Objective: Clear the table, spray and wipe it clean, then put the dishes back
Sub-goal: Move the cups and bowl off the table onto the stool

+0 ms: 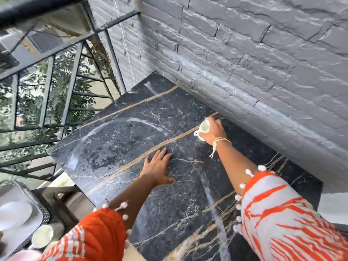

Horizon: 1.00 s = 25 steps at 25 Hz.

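Right hand (213, 129) around glossy white cup (203, 127)

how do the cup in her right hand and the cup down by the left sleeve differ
The held cup is tilted, mouth facing the camera, in the right hand at the table's far side by the wall. The other cup sits upright, untouched, off the table beside blurred white dishes. Both are white.

Looking like a home balcony or terrace. Metal railing (56, 76) is running along the open side with tree leaves (28, 102) showing through, grey stone-clad wall (254, 59) is backing a dark marble table (116, 140).
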Motion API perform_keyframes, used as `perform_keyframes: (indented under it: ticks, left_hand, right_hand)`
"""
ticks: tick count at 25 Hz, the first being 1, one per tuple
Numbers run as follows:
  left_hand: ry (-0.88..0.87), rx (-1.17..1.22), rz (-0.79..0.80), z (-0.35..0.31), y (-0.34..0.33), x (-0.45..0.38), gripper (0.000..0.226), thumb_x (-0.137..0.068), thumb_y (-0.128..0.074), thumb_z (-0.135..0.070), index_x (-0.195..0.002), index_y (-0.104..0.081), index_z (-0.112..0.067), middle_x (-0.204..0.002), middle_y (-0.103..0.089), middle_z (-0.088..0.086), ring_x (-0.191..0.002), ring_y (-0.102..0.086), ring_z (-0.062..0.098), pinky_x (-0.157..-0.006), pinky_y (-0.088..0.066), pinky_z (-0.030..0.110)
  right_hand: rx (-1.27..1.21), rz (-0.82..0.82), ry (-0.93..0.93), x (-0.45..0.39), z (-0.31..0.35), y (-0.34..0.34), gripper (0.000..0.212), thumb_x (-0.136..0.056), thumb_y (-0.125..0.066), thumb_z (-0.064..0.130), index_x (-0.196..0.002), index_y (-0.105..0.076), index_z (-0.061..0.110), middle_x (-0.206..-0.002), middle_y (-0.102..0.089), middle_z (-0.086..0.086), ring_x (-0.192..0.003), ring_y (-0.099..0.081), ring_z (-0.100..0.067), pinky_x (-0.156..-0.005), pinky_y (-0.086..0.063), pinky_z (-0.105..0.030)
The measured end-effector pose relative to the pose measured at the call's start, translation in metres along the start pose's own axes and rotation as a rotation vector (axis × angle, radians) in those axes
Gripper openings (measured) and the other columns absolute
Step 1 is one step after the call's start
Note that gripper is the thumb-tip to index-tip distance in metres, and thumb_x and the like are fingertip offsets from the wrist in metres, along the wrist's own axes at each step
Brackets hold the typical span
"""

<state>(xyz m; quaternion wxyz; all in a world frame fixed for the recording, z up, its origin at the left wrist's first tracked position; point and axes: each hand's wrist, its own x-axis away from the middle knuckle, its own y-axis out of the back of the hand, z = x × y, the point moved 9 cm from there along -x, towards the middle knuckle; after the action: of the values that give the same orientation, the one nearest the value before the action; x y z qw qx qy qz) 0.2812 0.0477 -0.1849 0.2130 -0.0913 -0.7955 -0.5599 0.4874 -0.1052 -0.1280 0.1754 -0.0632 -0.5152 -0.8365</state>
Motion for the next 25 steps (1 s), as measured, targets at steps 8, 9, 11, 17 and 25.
perform_keyframes:
  ticks: [8, 9, 11, 17, 25]
  left_hand:
    - [0.021, 0.101, -0.225, 0.034, 0.031, 0.052, 0.071, -0.080, -0.063, -0.051, -0.141, -0.037, -0.025, -0.149, -0.036, 0.000, -0.136, -0.039, 0.021, -0.114, -0.028, 0.046]
    - [0.025, 0.111, -0.257, 0.041, 0.034, 0.063, 0.067, -0.081, -0.061, -0.051, -0.139, -0.040, -0.024, -0.145, -0.041, 0.000, -0.131, -0.044, 0.021, -0.111, -0.032, 0.044]
    - [0.032, 0.173, -0.309, 0.057, 0.037, 0.088, 0.059, -0.083, -0.059, -0.048, -0.133, -0.046, -0.020, -0.136, -0.048, 0.002, -0.124, -0.050, 0.024, -0.103, -0.040, 0.040]
    - [0.095, 0.372, -0.424, 0.128, 0.027, 0.196, 0.040, -0.084, -0.053, -0.038, -0.120, -0.057, -0.020, -0.125, -0.055, 0.002, -0.117, -0.054, 0.024, -0.091, -0.048, 0.037]
    - [0.233, 0.423, -0.360, 0.243, -0.049, 0.360, 0.027, -0.084, -0.057, -0.029, -0.108, -0.066, -0.021, -0.110, -0.064, 0.004, -0.101, -0.062, 0.028, -0.084, -0.049, 0.035]
  right_hand:
    - [-0.045, 0.020, 0.120, 0.094, 0.053, -0.048, 0.062, -0.084, -0.065, 0.047, -0.142, -0.044, 0.035, -0.123, -0.045, -0.010, -0.114, -0.052, -0.034, -0.095, -0.043, -0.038]
    - [-0.039, 0.029, 0.151, 0.111, 0.064, -0.056, 0.063, -0.086, -0.064, 0.045, -0.143, -0.042, 0.034, -0.123, -0.045, -0.011, -0.113, -0.052, -0.034, -0.094, -0.043, -0.037]
    - [-0.060, 0.047, 0.177, 0.142, 0.083, -0.072, 0.062, -0.087, -0.063, 0.044, -0.144, -0.042, 0.033, -0.122, -0.045, -0.011, -0.110, -0.054, -0.035, -0.093, -0.043, -0.037]
    - [-0.177, 0.079, 0.200, 0.248, 0.142, -0.130, 0.058, -0.086, -0.066, 0.040, -0.141, -0.050, 0.028, -0.131, -0.042, -0.017, -0.120, -0.048, -0.036, -0.105, -0.039, -0.036]
    - [-0.166, 0.236, 0.220, 0.412, 0.204, -0.259, 0.059, -0.085, -0.066, 0.039, -0.141, -0.049, 0.027, -0.141, -0.038, -0.025, -0.129, -0.044, -0.038, -0.108, -0.038, -0.034]
